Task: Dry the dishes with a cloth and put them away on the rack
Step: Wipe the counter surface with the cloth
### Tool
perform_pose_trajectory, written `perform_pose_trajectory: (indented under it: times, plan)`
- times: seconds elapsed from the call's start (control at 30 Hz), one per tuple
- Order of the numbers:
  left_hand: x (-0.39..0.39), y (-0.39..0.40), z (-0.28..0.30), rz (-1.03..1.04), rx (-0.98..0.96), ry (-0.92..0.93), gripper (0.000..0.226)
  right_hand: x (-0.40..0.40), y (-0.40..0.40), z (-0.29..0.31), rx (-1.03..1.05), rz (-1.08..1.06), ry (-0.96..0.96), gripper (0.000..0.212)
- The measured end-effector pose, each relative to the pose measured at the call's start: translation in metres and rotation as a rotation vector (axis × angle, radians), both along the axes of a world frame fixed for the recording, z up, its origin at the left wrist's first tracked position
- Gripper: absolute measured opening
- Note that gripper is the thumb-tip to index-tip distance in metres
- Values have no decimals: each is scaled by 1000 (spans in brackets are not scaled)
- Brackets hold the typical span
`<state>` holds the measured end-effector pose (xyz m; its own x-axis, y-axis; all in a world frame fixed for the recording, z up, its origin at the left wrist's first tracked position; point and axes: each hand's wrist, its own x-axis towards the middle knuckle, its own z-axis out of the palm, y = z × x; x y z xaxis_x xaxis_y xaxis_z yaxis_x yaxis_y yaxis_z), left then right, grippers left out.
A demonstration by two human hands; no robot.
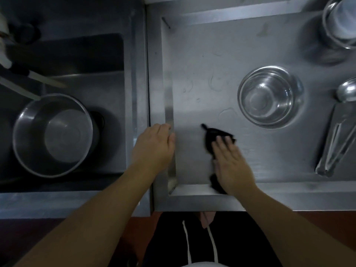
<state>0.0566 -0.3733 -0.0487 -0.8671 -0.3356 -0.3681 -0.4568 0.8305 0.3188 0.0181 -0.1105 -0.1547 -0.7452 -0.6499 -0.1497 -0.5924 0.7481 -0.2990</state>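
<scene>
Progress: early, by my judgement. No dish is in either of my hands, and I cannot see a rack anywhere in view, so nothing shows as put away.

Cloth (213, 134): dark, crumpled, lying flat on the steel tabletop (221, 60), close to its near rim. My right hand (232, 164) lies on top of it, fingers straight and together, pressing it down rather than gripping; the cloth shows past my fingertips and again under the heel of the hand. The hand is blurred, so I cannot tell whether it is wiping the surface or about to gather the cloth up.

Left hand (154, 146): holds nothing, fingers loosely bent, resting on the raised left rim of the tabletop, just beside the cloth hand.

Dishes left to dry, as I judge:
- Small steel bowl (269, 96), upright on the tabletop, beyond and to the right of my right hand, near but not touching.
- Ladle (346, 89) and tongs (334, 147), at the right edge, well apart from both hands.
- Steel pot (341, 22), far right corner, partly cut off.
- Large steel bowl (54, 134) in the sink (107, 83) to my left, beyond the left hand.

Water marks show on the tabletop between the cloth and the small bowl.
</scene>
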Motion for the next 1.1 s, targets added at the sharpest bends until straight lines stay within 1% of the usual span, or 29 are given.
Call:
perform_pose_trajectory:
  times: [0.1,0.13,0.17,0.2,0.23,0.3,0.37,0.43,0.47,0.53,0.6,0.7,0.77,0.8,0.83,0.87,0.93,1.0,1.03,1.1]
  plan:
    - [-2,0,-1,0,7,-12,40,-7,22,8,85,-361,-70,61]
    - [-3,1,-1,8,14,-17,41,-4,20,10,83,-422,-80,61]
    - [-4,2,-3,15,24,-22,42,0,16,10,73,-416,-81,61]
    - [-5,4,-4,18,33,-24,42,3,12,8,54,-333,-76,60]
    - [-7,7,-6,17,39,-22,41,2,10,5,30,-175,-62,58]
    - [-12,11,-9,9,44,-13,40,-11,13,0,-3,229,-14,56]
    - [-19,14,-12,9,47,-12,38,-42,16,-3,-29,527,15,59]
    - [-28,14,-15,19,54,-11,36,-77,11,-4,-43,659,11,64]
    - [-32,14,-15,25,57,-12,36,-94,4,-4,-62,664,1,64]
    - [-38,15,-16,35,62,-11,39,-135,-15,-3,-137,601,18,54]
    - [-44,16,-16,59,72,-1,42,-187,-37,-4,-167,472,46,46]
    - [-51,20,-15,98,80,54,44,-259,-64,-6,-160,208,93,46]
    - [-57,24,-14,115,81,87,43,-282,-75,-7,-181,22,74,45]
    - [-60,26,-15,122,79,100,42,-281,-81,-5,-193,-44,58,45]
    - [-64,28,-15,125,76,109,41,-274,-86,-3,-203,-63,62,46]
    - [-68,31,-16,124,72,109,39,-260,-90,0,-215,-26,77,47]
    - [-78,35,-19,130,62,88,35,-222,-88,0,-278,201,83,50]
    - [-90,38,-22,144,58,48,33,-184,-75,7,-292,464,-35,51]
    - [-96,38,-24,145,47,25,34,-173,-68,11,-278,564,-73,50]
    - [-107,37,-26,132,14,-14,35,-182,-57,12,-227,675,-82,47]
